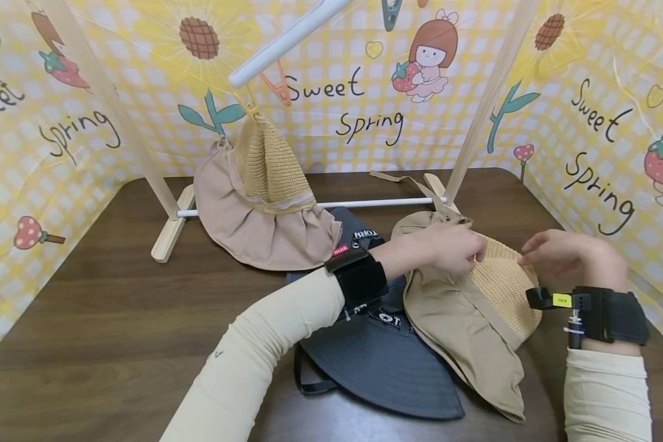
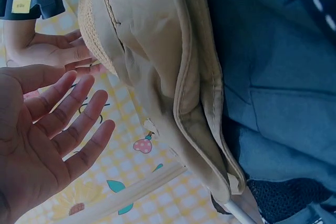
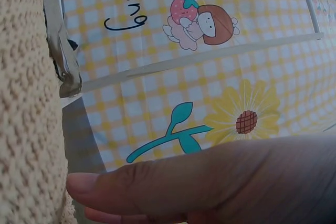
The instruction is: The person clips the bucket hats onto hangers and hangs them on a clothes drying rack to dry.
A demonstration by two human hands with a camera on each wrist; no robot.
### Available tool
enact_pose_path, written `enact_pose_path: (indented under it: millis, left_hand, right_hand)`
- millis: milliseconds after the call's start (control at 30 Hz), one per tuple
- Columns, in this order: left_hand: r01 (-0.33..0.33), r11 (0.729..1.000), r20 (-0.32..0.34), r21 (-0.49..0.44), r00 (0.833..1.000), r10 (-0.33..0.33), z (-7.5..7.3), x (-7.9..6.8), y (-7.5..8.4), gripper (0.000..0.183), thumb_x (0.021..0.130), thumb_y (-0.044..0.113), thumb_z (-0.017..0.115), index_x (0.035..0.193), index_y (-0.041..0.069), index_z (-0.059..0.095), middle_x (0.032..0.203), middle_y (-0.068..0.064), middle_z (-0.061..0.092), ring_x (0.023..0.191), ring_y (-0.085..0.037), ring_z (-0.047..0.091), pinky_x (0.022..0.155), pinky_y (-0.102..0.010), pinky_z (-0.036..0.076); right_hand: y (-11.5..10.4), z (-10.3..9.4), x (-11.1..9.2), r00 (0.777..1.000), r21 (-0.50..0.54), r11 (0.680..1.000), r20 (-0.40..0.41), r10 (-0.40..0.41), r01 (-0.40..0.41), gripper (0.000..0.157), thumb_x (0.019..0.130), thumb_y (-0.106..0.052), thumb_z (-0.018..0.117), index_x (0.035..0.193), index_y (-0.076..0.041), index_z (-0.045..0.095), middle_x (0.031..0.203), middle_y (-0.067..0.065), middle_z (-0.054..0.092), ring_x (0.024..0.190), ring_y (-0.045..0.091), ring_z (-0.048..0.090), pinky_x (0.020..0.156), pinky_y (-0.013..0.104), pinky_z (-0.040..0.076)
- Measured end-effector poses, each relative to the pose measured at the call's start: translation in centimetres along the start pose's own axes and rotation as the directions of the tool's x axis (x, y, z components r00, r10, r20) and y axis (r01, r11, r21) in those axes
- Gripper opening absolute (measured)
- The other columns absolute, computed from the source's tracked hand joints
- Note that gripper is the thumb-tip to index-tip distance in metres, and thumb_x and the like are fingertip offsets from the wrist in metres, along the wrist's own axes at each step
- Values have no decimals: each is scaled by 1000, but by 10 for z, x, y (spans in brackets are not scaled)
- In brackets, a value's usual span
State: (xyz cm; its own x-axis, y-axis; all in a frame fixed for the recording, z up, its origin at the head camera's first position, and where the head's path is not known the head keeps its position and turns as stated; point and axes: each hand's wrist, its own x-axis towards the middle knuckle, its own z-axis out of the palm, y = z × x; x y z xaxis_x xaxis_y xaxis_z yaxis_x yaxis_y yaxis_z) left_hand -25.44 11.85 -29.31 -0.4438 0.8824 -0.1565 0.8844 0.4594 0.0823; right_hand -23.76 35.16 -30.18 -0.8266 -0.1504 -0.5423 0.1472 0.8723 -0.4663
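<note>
A sun hat [image 1: 505, 282] with a woven straw crown and a wide khaki cloth brim lies tilted between both hands. My left hand [image 1: 455, 245] reaches over its brim to the crown. In the left wrist view this left hand [image 2: 47, 129] has loosely spread fingers, nothing between them. From the other side my right hand [image 1: 569, 255] pinches the edge of the straw crown with thumb and fingertips. The right wrist view shows that thumb [image 3: 121, 187] against the straw weave [image 3: 29, 103]. A dark navy bucket hat [image 1: 381, 368] lies partly beneath the khaki brim.
On the left, a pink-brimmed straw hat [image 1: 276, 178] hangs by a yellow clip from a white rail [image 1: 287, 43]. A wooden rack post [image 1: 492, 98] stands behind the khaki hat. An orange clip [image 1: 278, 83] hangs nearby. Patterned cloth walls surround the brown table [image 1: 143, 344].
</note>
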Motion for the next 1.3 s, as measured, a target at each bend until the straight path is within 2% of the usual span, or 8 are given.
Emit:
enact_pose_path:
  millis: [100, 333, 500, 667, 800, 933, 1067, 1300]
  left_hand:
    - [-4, 1000, -9, 10, 1000, 4, 1, -2, 0, 25, 95, 15, 44, 114, 17, 59, 114, 7, 63, 99, -5, 54, 82, -22, 45]
    - [-24, 1000, -30, -11, 999, 23, 1, -10, -4, 25, 95, 13, 42, 113, 15, 59, 113, 5, 63, 99, -6, 54, 84, -22, 45]
    - [-12, 998, -40, -55, 999, 10, 1, -14, -10, 26, 95, 11, 41, 113, 14, 59, 111, 4, 63, 94, -6, 55, 81, -22, 46]
    - [-14, 999, -76, -42, 997, 11, 0, -17, -15, 24, 95, 12, 42, 111, 14, 60, 104, 5, 63, 91, -6, 55, 81, -21, 45]
    - [11, 999, -87, -43, 996, -15, -3, -19, -17, 23, 95, 15, 43, 109, 17, 60, 100, 7, 62, 88, -5, 54, 76, -20, 46]
    - [11, 997, -83, -75, 996, -17, -7, -22, -19, 22, 96, 15, 44, 111, 15, 59, 102, 5, 62, 91, -5, 55, 78, -19, 46]
    - [4, 996, -89, -91, 996, -12, -9, -25, -23, 21, 96, 15, 44, 110, 13, 59, 102, 2, 62, 92, -6, 55, 80, -20, 46]
    - [25, 993, -108, -115, 993, -37, -10, -34, -37, 20, 96, 16, 46, 109, 14, 60, 105, 1, 64, 96, -8, 57, 85, -23, 47]
  right_hand:
    - [2, 0, 2, 999, 50, 998, 30, 26, -28, 55, 93, -25, 54, 122, 17, 35, 103, 18, 59, 80, 17, 62, 73, 39, 55]
    - [4, -1, 3, 998, -11, 1000, 53, 16, -15, 61, 96, -29, 50, 123, 22, 31, 114, 33, 52, 83, 18, 64, 76, 44, 55]
    - [0, -1, 5, 1000, -15, 1000, -17, -21, 21, 45, 94, -24, 53, 107, 18, 46, 73, 8, 54, 64, 10, 53, 63, 33, 51]
    - [-7, -4, 3, 996, -10, 998, -72, -60, 60, 47, 94, -23, 53, 107, 21, 44, 62, -2, 42, 54, 8, 42, 57, 29, 46]
    - [-13, -6, 0, 987, -54, 994, -129, -96, 90, 67, 95, -27, 52, 125, 28, 29, 73, 6, 49, 62, 12, 47, 62, 32, 48]
    - [-19, -6, -4, 965, -120, 985, -217, -150, 126, 67, 95, -32, 52, 124, 25, 36, 105, 36, 53, 88, 35, 58, 77, 46, 53]
    - [-27, -5, -7, 949, -103, 986, -274, -157, 133, 70, 94, -38, 52, 127, 22, 36, 123, 43, 46, 104, 47, 53, 86, 59, 48]
    - [-43, -5, -14, 914, 28, 990, -387, -120, 142, 72, 88, -43, 60, 129, 14, 43, 103, 9, 66, 78, 7, 54, 76, 39, 47]
